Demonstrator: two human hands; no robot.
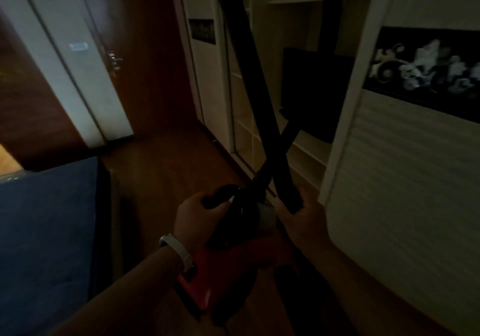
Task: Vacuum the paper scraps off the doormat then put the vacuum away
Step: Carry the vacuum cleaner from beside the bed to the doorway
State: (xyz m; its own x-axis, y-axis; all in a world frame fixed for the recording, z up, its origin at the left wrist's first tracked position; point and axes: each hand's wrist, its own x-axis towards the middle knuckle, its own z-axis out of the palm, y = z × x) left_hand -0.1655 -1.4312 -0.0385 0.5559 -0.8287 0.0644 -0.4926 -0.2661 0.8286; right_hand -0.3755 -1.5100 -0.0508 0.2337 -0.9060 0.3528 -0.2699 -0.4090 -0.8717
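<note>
Our left hand (200, 216) grips the red vacuum (223, 265) handle, our right hand (301, 216) holds the black tube (249, 57), whose long axis rises toward the open wardrobe (306, 151) just ahead.

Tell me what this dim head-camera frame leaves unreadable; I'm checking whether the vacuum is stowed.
- Black tube: top cut off by the frame edge.
- Red vacuum body: partly hidden by the left hand, and dark.
- Closet shelves: contents lost in shadow.
- Doormat, scraps: out of view.

left wrist: white band (179, 251) | forearms bare, no sleeves
</note>
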